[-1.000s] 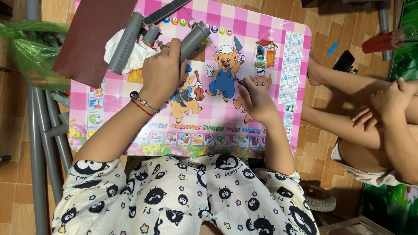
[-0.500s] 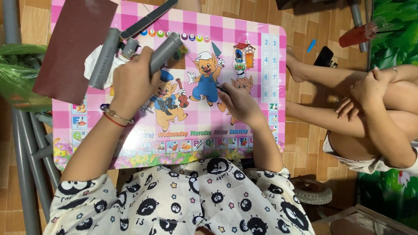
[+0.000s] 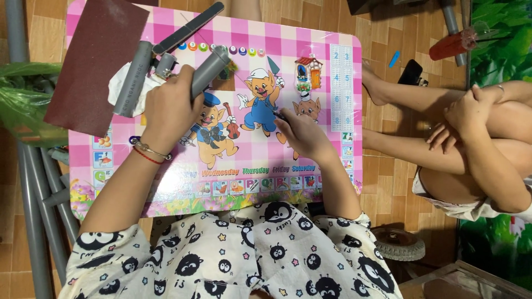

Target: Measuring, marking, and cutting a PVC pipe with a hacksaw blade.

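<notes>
The left hand is curled tight around a short grey plastic pipe, knuckles up, the wrist wearing a red thread and a thin bracelet. The pipe slants up and to the right out of the fist, its open end lifted over the far middle of a small pink chequered table with cartoon pictures. The forearm runs back toward the near left corner of the table.

The right hand rests on the table right of centre, fingers drawn together over a small dark object that pokes out at its fingertips; what that object is cannot be told. Its forearm leads back to the near right edge.

Just left of the left hand, near the far left corner, lies a longer grey plastic pipe on a crumpled white cloth, with a short grey pipe stub between it and the fist. A long flat dark file slants across the far edge above them. A dark red sheet of sandpaper overhangs the far left corner.

Off the table's left side are a green plastic bag and long grey pipes on the floor. Beyond the right edge another person sits with clasped hands over bent legs.
</notes>
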